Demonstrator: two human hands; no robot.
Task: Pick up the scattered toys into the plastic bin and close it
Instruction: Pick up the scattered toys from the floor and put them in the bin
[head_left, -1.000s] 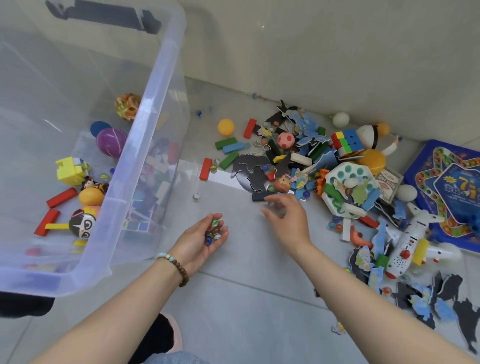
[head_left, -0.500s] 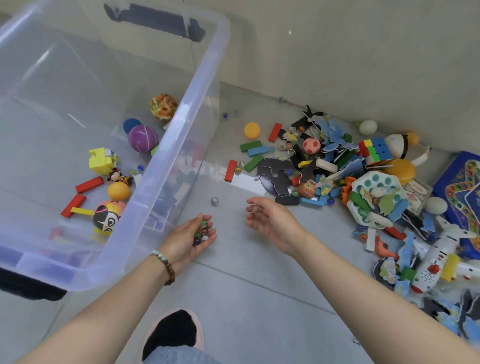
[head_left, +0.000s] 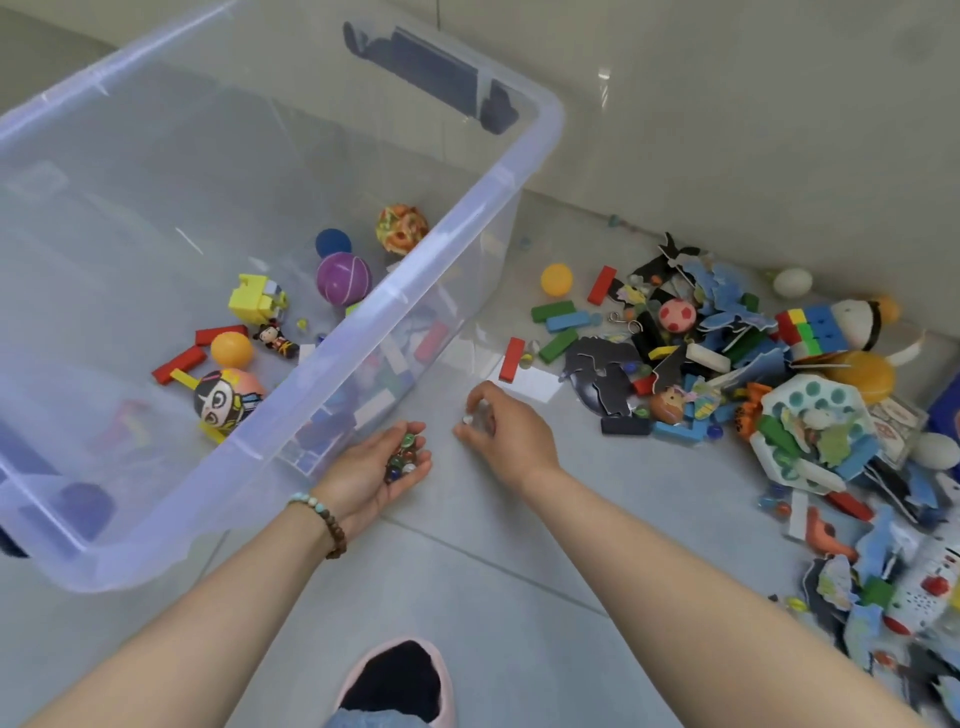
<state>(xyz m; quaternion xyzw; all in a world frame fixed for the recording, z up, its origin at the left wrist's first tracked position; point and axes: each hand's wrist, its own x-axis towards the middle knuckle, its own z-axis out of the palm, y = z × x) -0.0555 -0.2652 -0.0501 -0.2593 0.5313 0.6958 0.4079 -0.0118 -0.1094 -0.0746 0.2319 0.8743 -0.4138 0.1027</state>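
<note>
A clear plastic bin (head_left: 535, 150) stands open on the left with balls, blocks and a doll-face ball inside. My left hand (head_left: 371, 475) lies palm up beside the bin's near wall, cupping several glass marbles (head_left: 402, 457). My right hand (head_left: 506, 431) is just to its right, low over the floor, pinching a small pale marble (head_left: 467, 420) between fingertips. A heap of scattered toys (head_left: 727, 353) covers the floor to the right: coloured blocks, puzzle pieces, balls, a colour cube.
A wall runs behind the toys. A white toy plane (head_left: 924, 597) and more puzzle pieces lie at the right edge. My slippered foot (head_left: 397, 680) is at the bottom centre. Bare grey tile lies between my arms.
My right hand drew back from the toy heap toward the left and closed its fingertips on the lone marble on the floor. The view swung left, showing more of the bin.
</note>
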